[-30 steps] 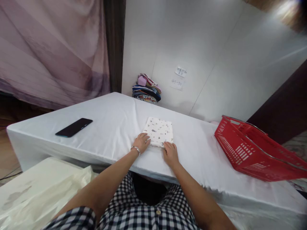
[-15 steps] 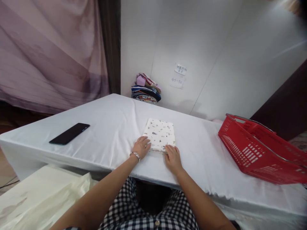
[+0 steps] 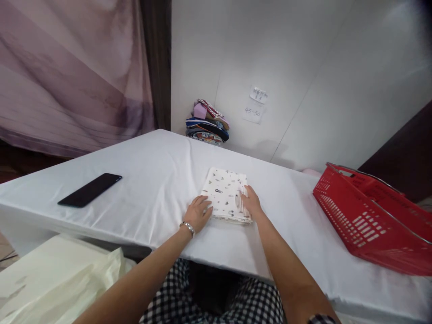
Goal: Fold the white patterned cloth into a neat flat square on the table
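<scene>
A folded white cloth [image 3: 222, 193] with small printed motifs lies in front of me as a neat rectangle in several layers. My left hand [image 3: 198, 213], with a bracelet at the wrist, rests flat with fingers apart at the cloth's near left edge. At its right side, my right hand [image 3: 251, 201] grips the edge between thumb and fingers, and the top layer puckers beside them. The fingertips of that hand are partly hidden by the fabric.
A white-covered table [image 3: 151, 180] carries a black phone [image 3: 90, 190] on the left and a red plastic basket [image 3: 367, 220] on the right. Beyond the far edge stands a pile of folded clothes [image 3: 207, 123]. Paper notes [image 3: 254, 111] are stuck to the wall.
My right hand has moved from the cloth's near right corner up along its right edge and now grips it there. My left hand stays at the near left edge.
</scene>
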`<action>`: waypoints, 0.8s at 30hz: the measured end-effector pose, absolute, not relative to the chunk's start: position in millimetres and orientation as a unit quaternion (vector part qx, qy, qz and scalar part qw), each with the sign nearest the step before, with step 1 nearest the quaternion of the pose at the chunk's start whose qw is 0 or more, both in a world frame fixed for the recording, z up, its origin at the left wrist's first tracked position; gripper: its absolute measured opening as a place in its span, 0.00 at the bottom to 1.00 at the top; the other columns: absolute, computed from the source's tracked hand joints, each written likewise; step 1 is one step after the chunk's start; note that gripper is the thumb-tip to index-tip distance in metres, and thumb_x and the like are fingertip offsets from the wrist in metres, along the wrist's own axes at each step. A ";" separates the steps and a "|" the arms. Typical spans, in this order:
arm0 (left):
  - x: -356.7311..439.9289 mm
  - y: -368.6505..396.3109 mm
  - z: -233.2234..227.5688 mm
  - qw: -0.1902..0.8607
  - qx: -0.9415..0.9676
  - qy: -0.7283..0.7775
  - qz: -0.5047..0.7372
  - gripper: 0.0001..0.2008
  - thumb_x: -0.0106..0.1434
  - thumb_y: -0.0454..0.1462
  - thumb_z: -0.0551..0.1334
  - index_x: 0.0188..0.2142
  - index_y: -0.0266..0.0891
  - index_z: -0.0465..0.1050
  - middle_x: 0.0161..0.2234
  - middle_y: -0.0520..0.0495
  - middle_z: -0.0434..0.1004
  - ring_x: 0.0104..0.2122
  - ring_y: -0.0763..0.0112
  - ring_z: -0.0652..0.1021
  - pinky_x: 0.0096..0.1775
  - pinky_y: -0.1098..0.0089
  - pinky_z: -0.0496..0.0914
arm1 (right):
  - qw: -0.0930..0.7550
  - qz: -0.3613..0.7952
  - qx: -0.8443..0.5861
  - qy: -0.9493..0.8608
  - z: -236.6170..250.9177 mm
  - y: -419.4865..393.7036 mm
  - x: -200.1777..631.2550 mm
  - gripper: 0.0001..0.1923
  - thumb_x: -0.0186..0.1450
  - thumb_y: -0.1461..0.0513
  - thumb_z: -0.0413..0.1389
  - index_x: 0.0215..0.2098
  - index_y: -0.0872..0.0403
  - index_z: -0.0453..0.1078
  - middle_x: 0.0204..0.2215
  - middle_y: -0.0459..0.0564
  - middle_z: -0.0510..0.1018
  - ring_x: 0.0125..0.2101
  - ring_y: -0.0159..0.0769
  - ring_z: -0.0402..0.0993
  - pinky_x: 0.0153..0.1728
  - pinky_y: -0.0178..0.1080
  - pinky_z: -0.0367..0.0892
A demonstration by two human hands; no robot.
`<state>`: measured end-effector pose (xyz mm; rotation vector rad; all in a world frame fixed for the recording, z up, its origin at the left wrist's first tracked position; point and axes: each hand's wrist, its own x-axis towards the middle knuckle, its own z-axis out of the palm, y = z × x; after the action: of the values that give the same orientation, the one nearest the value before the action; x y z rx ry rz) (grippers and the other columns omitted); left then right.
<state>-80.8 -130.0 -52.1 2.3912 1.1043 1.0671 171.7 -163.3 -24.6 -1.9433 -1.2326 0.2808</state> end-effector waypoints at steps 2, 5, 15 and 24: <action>-81.8 -131.0 -53.4 0.150 0.832 0.383 0.373 0.12 0.61 0.41 0.55 0.41 0.42 0.73 0.49 0.45 0.70 0.53 0.60 0.66 0.53 0.53 0.64 | 0.408 0.144 -0.776 -0.459 -30.3 -149.9 179.3 0.27 0.56 0.59 0.54 0.54 0.52 0.65 0.58 0.50 0.63 0.59 0.42 0.54 0.58 0.43 0.51; -84.7 -132.1 -52.8 0.161 0.831 0.373 0.379 0.12 0.61 0.41 0.55 0.41 0.41 0.73 0.49 0.44 0.71 0.53 0.60 0.66 0.54 0.54 0.64 | 0.448 0.167 -0.759 -0.442 -44.7 -142.3 187.0 0.25 0.54 0.58 0.55 0.51 0.51 0.68 0.58 0.48 0.63 0.59 0.42 0.55 0.59 0.42 0.50; -69.5 -80.7 -17.8 0.251 0.768 0.491 0.327 0.18 0.59 0.46 0.54 0.44 0.41 0.71 0.49 0.46 0.71 0.47 0.64 0.72 0.49 0.66 0.67 | 0.503 0.182 -0.720 -0.441 -58.0 -147.5 192.7 0.24 0.55 0.55 0.55 0.50 0.53 0.69 0.60 0.50 0.59 0.59 0.41 0.54 0.59 0.40 0.49; -47.0 -63.9 -28.2 0.213 0.782 0.559 0.175 0.28 0.59 0.45 0.55 0.57 0.37 0.57 0.51 0.37 0.69 0.46 0.57 0.74 0.46 0.63 0.66 | 0.487 0.166 -0.723 -0.460 -54.7 -145.9 197.1 0.20 0.56 0.58 0.54 0.46 0.51 0.72 0.57 0.48 0.64 0.57 0.40 0.58 0.58 0.42 0.53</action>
<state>-47.0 -63.9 -28.2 2.1710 1.5532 0.4858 197.1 -145.9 -54.7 -1.7593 -1.1190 0.4033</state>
